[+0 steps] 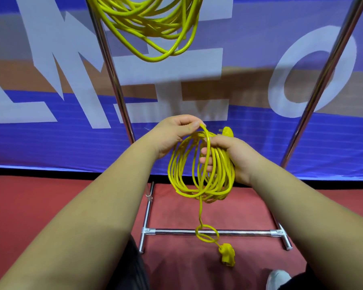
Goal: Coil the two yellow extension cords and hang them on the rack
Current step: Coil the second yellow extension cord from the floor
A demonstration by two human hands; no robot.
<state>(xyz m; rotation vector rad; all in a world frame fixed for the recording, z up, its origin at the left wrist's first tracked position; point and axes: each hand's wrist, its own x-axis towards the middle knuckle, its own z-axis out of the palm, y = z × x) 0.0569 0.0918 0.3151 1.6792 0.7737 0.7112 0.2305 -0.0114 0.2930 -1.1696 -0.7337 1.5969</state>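
1. Before the rack [111,65], the fingers [205,160] of our right hand [233,158] are curling round the yellow cord [182,176]'s coils; our left hand [172,132] is pinching one loop.
2. It is looking light and springy; we are judging the gathered bundle the safest hold.

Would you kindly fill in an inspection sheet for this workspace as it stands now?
Surface: red floor under the rack.
Job's things: hung coil dangles at the top, its hanger out of frame; held coil in both hands.
Clutter: nothing seen.
Grippers: left hand pinches the held coil's top; right hand grips the bundled turns.
Cables: loose tail drops from the held coil, forms a small loop, ends at a plug near the floor.
Surroundings: blue banner with white letters; grey shoe bottom right.
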